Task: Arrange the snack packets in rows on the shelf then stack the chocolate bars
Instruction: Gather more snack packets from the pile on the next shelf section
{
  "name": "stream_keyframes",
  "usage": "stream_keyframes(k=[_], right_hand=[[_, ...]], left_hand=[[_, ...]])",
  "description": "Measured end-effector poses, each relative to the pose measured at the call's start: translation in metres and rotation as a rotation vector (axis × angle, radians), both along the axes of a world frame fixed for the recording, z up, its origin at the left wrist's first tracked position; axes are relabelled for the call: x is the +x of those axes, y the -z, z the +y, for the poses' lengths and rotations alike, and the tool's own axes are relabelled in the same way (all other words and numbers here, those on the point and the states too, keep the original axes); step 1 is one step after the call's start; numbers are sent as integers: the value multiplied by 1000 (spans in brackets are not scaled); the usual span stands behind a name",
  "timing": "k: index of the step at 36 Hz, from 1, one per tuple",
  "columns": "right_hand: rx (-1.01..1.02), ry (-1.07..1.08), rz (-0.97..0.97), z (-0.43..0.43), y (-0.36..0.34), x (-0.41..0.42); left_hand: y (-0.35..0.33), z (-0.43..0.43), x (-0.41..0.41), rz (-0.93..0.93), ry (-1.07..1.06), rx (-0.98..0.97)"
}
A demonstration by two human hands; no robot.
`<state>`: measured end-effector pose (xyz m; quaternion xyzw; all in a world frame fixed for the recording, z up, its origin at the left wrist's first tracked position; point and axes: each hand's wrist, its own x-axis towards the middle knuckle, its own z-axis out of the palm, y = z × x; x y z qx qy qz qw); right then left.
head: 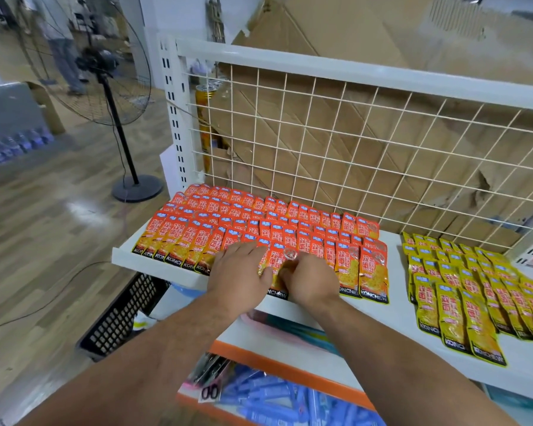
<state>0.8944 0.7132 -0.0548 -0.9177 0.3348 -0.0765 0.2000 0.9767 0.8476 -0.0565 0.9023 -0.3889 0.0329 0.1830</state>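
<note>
Packets fill the shelf in rows. Left hand lies flat on them; right hand pinches one front packet.

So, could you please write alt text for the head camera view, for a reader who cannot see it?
Two bare hands work at the front of orange snack packets laid in overlapping rows on a white shelf: the left hand lies flat on them, the right hand pinches a front-row packet. Yellow packets lie in rows further right, before a wire grid.
</note>
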Motion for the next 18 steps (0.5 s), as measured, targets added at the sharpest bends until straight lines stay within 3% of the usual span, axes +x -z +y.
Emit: stream_keyframes(k=[6,13,18], right_hand=[[-292,-146,34,-12,5,-24],[-242,-89,183,-36,-4,-62],[-246,-15,169,-52,-4,-89]], left_hand=[[9,-15,-6,35,49,-20],[16,-48,-29,53,123,-15],[14,-72,-49,83,193,5]])
